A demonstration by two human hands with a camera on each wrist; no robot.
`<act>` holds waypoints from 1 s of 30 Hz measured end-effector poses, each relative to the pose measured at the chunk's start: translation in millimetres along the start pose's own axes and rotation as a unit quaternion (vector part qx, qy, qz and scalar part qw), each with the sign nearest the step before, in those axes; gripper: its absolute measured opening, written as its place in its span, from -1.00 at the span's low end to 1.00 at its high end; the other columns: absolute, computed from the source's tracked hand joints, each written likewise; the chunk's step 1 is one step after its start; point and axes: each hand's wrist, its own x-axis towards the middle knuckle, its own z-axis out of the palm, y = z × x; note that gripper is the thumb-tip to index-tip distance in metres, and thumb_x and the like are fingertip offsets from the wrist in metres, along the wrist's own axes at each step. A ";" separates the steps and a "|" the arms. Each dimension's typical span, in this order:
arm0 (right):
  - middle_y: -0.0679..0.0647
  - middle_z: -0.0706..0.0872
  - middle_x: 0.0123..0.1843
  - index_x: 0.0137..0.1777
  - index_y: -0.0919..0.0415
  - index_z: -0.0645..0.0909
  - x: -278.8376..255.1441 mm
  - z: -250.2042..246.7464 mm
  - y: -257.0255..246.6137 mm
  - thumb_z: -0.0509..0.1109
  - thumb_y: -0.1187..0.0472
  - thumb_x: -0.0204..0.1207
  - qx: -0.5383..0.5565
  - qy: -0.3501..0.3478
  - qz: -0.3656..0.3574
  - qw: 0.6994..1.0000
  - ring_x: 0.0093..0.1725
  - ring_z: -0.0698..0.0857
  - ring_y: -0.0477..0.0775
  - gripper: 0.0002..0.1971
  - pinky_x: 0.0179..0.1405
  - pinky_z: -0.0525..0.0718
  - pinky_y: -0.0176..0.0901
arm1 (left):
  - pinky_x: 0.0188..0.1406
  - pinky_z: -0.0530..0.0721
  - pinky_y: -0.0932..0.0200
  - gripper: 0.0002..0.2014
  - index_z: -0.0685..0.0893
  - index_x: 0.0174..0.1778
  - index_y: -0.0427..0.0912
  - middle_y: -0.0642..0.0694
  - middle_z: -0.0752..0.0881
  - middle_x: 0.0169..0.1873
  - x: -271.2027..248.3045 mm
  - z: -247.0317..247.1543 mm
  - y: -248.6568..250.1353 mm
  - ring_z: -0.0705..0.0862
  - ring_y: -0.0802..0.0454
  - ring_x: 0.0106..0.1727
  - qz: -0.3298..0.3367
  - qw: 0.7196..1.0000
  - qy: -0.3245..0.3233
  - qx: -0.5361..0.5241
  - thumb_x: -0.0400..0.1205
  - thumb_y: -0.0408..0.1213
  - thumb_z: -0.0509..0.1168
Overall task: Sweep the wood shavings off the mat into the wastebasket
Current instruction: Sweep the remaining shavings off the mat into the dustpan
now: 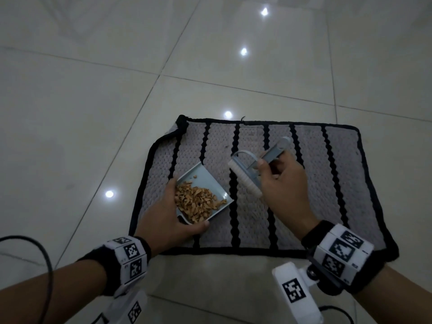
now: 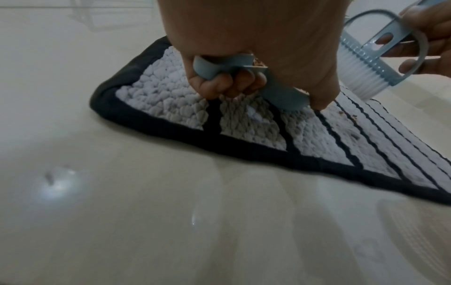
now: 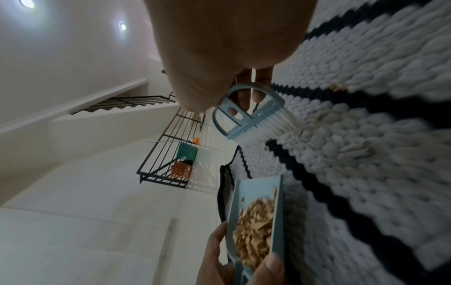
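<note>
A grey mat (image 1: 327,195) with black stripes and a black border lies on the tiled floor. My left hand (image 1: 168,220) grips a pale blue dustpan (image 1: 208,181) by its handle (image 2: 212,67), held just above the mat's left part. A heap of brown wood shavings (image 1: 198,203) fills the pan (image 3: 258,219). My right hand (image 1: 282,183) grips the handle of a pale blue brush (image 1: 247,174) with white bristles (image 3: 263,131), held to the right of the pan. A few small brown crumbs (image 2: 354,116) remain on the mat (image 3: 366,135). No wastebasket can be made out in the head view.
Glossy pale floor tiles (image 1: 93,113) surround the mat. The right wrist view shows a black metal railing (image 3: 161,150) and stairs, with green and orange basket-like containers (image 3: 183,164) near it. A black cable (image 1: 44,265) runs by my left forearm.
</note>
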 end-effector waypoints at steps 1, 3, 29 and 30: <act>-0.06 0.79 -0.05 0.06 0.09 0.65 -4.2 -8.5 1.9 0.38 0.20 0.66 -0.005 0.006 0.005 1.000 -0.02 0.78 -0.12 -0.95 -0.04 0.78 -0.14 | 0.23 0.66 0.18 0.17 0.14 0.62 0.12 0.26 0.58 0.31 -6.3 -1.8 0.3 0.64 0.22 0.26 0.005 1.000 -0.004 -0.012 0.15 0.43 0.53; -0.04 0.79 -0.06 0.08 0.17 0.66 -11.0 -29.5 9.3 0.38 0.17 0.66 -0.026 0.026 0.021 0.999 -0.04 0.78 -0.10 -0.90 -0.06 0.79 -0.10 | 0.26 0.67 0.14 0.15 0.17 0.58 0.17 0.35 0.56 0.28 -20.7 -3.5 0.9 0.62 0.28 0.25 0.005 0.999 -0.010 -0.034 0.12 0.46 0.52; 0.04 0.66 -0.31 0.09 0.28 0.62 -19.7 -90.1 49.9 0.30 0.24 0.69 -0.213 -0.040 -0.131 0.967 -0.42 0.58 0.02 -0.88 -0.49 0.47 -0.17 | 0.03 0.77 -0.09 0.21 0.03 0.60 0.13 0.07 0.64 0.31 -32.0 94.5 70.1 0.71 -0.03 0.19 -0.023 0.996 -0.064 0.064 0.13 0.51 0.47; 0.02 0.63 -0.32 0.11 0.28 0.62 -16.6 -86.3 49.9 0.30 0.26 0.69 -0.212 -0.048 -0.136 0.967 -0.45 0.53 -0.01 -0.88 -0.50 0.39 -0.24 | 0.03 0.78 -0.11 0.19 0.05 0.58 0.14 0.07 0.64 0.29 -31.6 96.4 68.7 0.71 -0.03 0.18 -0.028 0.996 -0.058 0.061 0.13 0.51 0.48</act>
